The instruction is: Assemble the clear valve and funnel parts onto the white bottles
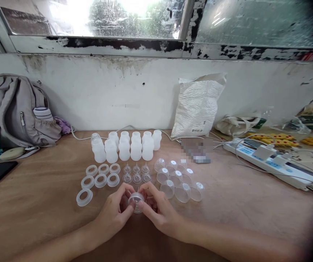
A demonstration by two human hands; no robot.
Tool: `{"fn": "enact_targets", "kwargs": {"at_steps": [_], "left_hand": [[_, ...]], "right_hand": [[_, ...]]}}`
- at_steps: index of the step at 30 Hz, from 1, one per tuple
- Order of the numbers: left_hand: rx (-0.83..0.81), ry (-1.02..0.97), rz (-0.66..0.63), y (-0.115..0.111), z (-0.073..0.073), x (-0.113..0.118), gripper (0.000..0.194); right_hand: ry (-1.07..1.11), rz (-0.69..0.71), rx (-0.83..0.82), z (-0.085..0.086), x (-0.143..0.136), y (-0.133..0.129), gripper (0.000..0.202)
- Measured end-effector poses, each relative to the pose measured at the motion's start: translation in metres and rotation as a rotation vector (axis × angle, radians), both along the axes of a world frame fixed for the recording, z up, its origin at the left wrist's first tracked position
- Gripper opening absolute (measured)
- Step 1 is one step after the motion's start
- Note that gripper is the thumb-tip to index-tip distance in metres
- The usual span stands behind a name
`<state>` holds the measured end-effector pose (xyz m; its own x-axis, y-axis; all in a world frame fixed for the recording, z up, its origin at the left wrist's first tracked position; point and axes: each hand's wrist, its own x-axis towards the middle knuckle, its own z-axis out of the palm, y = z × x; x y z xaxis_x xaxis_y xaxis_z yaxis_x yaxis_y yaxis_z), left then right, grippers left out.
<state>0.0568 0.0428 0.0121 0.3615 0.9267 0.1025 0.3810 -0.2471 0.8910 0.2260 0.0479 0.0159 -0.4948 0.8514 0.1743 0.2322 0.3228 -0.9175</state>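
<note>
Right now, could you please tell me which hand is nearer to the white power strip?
Right. The right hand is left of the white power strip; the left hand is farther left, across the clear ring.

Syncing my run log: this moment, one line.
left hand: holding translucent ring | right hand: same ring | white bottles: upright behind | clear domed caps: rightward

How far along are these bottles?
Early, I'd judge.
Done: one back-left bottle looks topped with a clear cap.
In hand: left hand and right hand hold a clear ring part.
Left: other white bottles show no tops; loose rings, teats and clear domes sit grouped in front.
</note>
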Motion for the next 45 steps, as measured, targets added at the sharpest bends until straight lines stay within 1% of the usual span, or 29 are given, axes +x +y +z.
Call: {"fn": "enact_targets", "kwargs": {"at_steps": [2, 5, 9, 14, 18, 20, 23, 26, 30, 36, 45], "left_hand": [[-0.051, -0.079, -0.002, 0.002, -0.004, -0.001, 0.007], [-0.132, -0.179, -0.002, 0.006, -0.008, -0.002, 0.006], [-0.206, -0.264, -0.019, 0.009, -0.009, -0.003, 0.010], [-0.305, -0.370, -0.091, 0.011, -0.008, -0.004, 0.019], [-0.359, -0.436, -0.139, 0.013, -0.010, -0.007, 0.019], [-0.401, -0.469, -0.168, 0.013, -0.011, -0.008, 0.017], [-0.452, -0.514, -0.195, 0.013, -0.010, -0.009, 0.016], [-0.485, -0.569, -0.204, 0.013, -0.008, -0.008, 0.017], [-0.530, -0.635, -0.196, 0.012, -0.006, -0.005, 0.018], [-0.588, -0.674, -0.193, 0.011, -0.006, -0.006, 0.021], [-0.629, -0.651, -0.190, 0.007, -0.003, -0.003, 0.024]], "right_hand": [[0.030, 0.043, -0.009, 0.000, 0.002, -0.001, 0.012], [0.062, 0.087, -0.039, -0.005, 0.004, 0.000, 0.019], [0.118, 0.058, -0.145, -0.013, 0.002, 0.005, 0.022], [0.170, 0.081, -0.257, -0.014, 0.000, 0.010, 0.022], [0.231, 0.043, -0.302, -0.017, -0.001, 0.010, 0.025], [0.217, 0.016, -0.291, -0.018, -0.001, 0.009, 0.027], [0.146, -0.026, -0.230, -0.016, -0.001, 0.006, 0.028], [0.079, -0.059, -0.156, -0.014, 0.000, 0.004, 0.027], [0.058, -0.086, -0.093, -0.013, 0.002, 0.002, 0.028], [0.056, -0.082, -0.055, -0.010, 0.004, 0.001, 0.028], [0.070, -0.062, -0.042, -0.010, 0.009, -0.004, 0.027]]}}
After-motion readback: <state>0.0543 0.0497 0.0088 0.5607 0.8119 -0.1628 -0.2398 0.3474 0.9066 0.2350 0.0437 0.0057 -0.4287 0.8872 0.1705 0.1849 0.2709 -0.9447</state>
